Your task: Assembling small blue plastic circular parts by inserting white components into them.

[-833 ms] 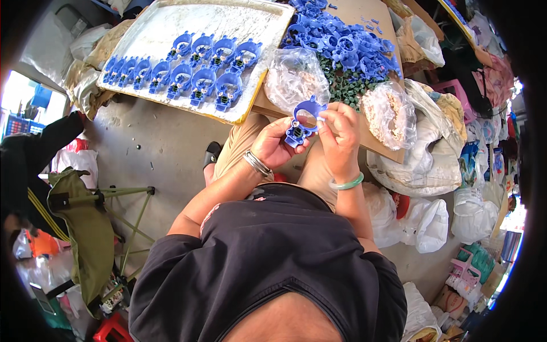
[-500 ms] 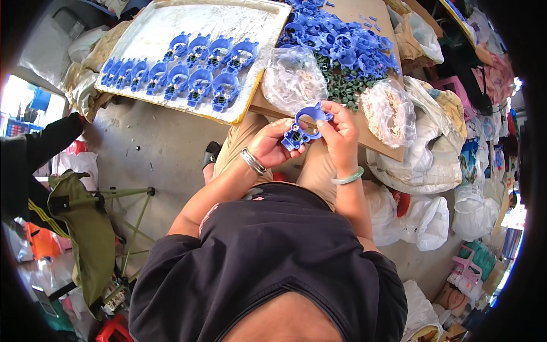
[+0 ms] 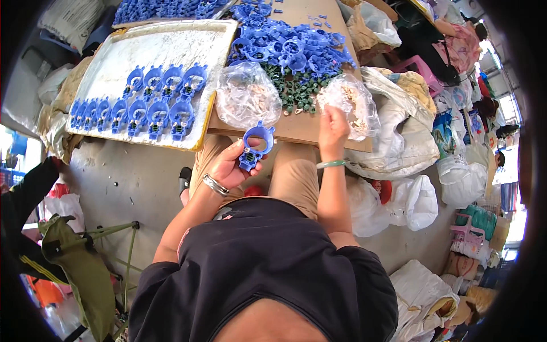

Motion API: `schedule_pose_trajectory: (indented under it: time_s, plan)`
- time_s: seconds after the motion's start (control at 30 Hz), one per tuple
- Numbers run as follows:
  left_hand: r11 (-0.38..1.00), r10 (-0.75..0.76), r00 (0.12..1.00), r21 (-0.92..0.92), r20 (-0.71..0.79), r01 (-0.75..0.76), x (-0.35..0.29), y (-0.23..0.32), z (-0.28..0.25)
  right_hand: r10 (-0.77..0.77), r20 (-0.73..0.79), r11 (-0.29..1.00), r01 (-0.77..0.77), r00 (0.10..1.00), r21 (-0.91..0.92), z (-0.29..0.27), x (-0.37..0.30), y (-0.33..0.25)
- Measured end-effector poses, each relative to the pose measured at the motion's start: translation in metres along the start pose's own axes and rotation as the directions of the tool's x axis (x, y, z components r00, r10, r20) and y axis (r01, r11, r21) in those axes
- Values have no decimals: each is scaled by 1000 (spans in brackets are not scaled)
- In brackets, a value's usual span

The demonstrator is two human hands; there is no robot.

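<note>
My left hand [image 3: 231, 166] is closed on a blue plastic figure part [image 3: 249, 160], with a round ring at its top and a dark green piece set in its body. It is held upright above my lap. At the board's near edge my right hand [image 3: 334, 130] has its fingers bent together beside an open clear plastic bag [image 3: 370, 108] of small cream pieces; what lies between the fingertips is hidden. Just left of it is a pile of small dark green parts [image 3: 293, 91]. A second clear bag [image 3: 249, 96] of cream pieces sits further left.
A white foam board [image 3: 165, 48] holds two rows of similar blue figures at the left. Loose blue parts [image 3: 293, 48] are heaped on the cardboard [image 3: 330, 12]. White sacks [image 3: 379, 142] stand right of it. A green folding stool [image 3: 71, 256] is at lower left.
My right hand has let go of the blue part and moved right, to the bag of cream pieces. My left hand keeps the part. The view has shifted, so the table appears further left.
</note>
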State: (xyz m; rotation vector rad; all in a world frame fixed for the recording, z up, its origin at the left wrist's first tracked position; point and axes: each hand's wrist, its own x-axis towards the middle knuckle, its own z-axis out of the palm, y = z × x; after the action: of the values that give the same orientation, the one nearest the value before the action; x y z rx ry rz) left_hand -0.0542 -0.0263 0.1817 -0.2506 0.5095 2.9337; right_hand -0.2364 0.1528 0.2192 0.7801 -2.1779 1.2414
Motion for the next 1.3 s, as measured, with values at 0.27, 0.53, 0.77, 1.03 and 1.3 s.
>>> schedule_pose_trajectory:
  time_s: [0.27,0.53,0.77,1.03,1.3]
  plan:
    - [1000,-23,1000,3,16,23,5,-4,-2,353,271,818,-154,896,-554,-50,45,116]
    - [1000,-24,999,1,-28,24,5,-8,-2,506,333,760,-230,795,-608,-48,23,136]
    - [999,38,999,-16,-37,-38,6,-11,1,197,60,907,-159,979,-390,-50,27,117]
    - [989,140,989,-59,37,-138,13,-10,5,486,219,573,-497,846,652,-41,8,-10]
    - [989,135,990,-64,38,-132,11,-11,2,346,753,58,-814,560,578,-11,-40,-53]
